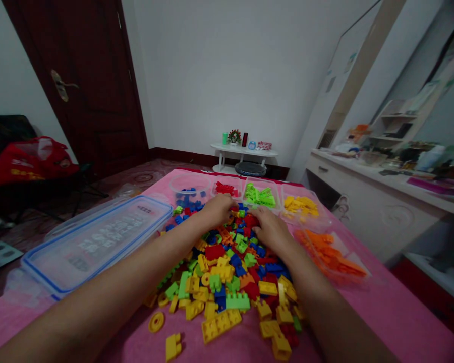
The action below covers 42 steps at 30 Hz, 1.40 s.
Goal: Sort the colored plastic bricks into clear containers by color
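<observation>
A heap of toy building bricks [223, 272] in yellow, red, blue, green and orange lies in front of me. My left hand [222, 205] reaches to the far part of the heap, its fingers curled downward among the bricks. What they pinch, if anything, is hidden behind the hand. Just right of it, my right hand [268, 224] rests at the heap's far right side, thumb and fingers apart beside some red bricks [251, 221]. Behind both hands stand clear boxes of sorted pieces: blue [189, 195], red [227, 189], green [260, 194] and yellow [301, 205].
A clear box of orange pieces [333, 257] stands right of my right forearm. At left lies a large clear lid with a blue rim [98, 242]. Pink cloth [397, 307] covers the table. Beyond are a white dresser [378, 201], a low white table [245, 149] and a door [75, 75].
</observation>
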{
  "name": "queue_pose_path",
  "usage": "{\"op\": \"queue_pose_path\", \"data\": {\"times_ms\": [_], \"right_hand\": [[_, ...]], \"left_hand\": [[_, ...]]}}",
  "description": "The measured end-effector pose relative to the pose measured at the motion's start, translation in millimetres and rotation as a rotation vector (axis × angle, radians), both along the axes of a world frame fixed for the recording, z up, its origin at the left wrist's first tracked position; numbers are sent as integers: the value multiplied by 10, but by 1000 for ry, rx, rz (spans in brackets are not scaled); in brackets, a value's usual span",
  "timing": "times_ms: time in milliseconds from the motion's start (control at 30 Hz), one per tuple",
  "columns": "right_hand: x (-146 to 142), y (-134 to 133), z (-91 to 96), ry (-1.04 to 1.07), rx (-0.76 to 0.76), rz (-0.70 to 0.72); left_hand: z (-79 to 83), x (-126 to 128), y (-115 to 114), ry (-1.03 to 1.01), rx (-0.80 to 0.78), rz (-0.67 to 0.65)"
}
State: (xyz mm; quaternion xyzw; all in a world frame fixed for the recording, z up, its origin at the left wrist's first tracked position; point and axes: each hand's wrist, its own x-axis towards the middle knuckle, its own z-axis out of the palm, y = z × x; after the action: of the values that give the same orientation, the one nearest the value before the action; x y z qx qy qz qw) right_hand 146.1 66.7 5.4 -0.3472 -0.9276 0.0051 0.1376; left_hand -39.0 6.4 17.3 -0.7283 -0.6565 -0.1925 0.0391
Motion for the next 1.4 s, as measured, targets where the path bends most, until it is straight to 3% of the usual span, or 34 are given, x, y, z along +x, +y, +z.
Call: {"op": "queue_pose_path", "data": {"times_ms": [133, 300, 500, 633, 800, 1033, 1133, 1267, 1400], "right_hand": [[54, 21, 131, -42, -7, -112], [69, -19, 306, 50, 0, -194], [-23, -181, 246, -38, -111, 9], [-61, -212, 164, -87, -73, 13], [-10, -150, 309, 16, -129, -11], [31, -147, 524, 374, -144, 26], [9, -189, 523, 391, -169, 36], [-14, -206, 497, 353, -175, 28], [-13, -203, 502, 350, -167, 32]], "left_hand": [[-18, -19, -19, 0, 3, 99], [16, -95, -70, -99, -51, 192], [62, -105, -196, -120, -26, 246], [-2, -68, -243, -75, -74, 252], [21, -48, -239, -117, -49, 292], [85, -43, -233, -271, 48, 103], [-13, -28, -224, -154, 58, 68], [-124, 8, -209, -119, -69, 56], [-19, 86, -245, -179, 50, 104]]}}
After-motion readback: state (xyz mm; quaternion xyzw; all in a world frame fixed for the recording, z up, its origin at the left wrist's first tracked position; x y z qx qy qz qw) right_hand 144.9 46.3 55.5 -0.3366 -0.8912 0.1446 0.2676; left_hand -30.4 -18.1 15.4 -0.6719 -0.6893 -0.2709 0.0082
